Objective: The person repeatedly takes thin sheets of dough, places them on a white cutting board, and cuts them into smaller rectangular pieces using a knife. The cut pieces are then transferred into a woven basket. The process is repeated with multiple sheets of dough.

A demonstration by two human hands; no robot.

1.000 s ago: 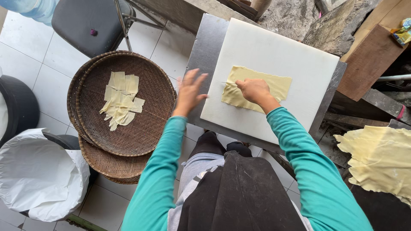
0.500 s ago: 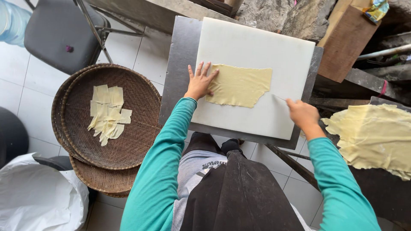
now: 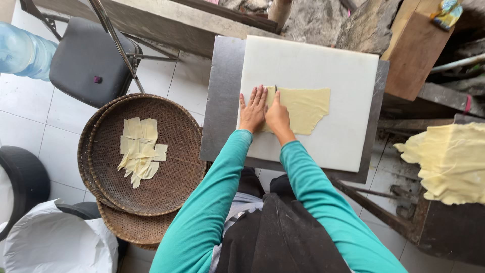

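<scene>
Left hand (image 3: 252,110): flat, fingers spread apart, pressing the left edge of the dough sheet (image 3: 303,108).
Right hand (image 3: 277,116): grip closed on a thin blade (image 3: 276,89), just right of the left hand.
Dough sheet: pale yellow, on the white cutting board (image 3: 323,65) atop the bench (image 3: 222,101).
Woven tray (image 3: 172,167): left, on the floor, holding cut pieces (image 3: 139,149).

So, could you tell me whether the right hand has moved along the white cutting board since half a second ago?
Yes. The right hand has moved from the white cutting board's right edge leftward onto the yellow sheet, and now rests beside the left hand.
</scene>
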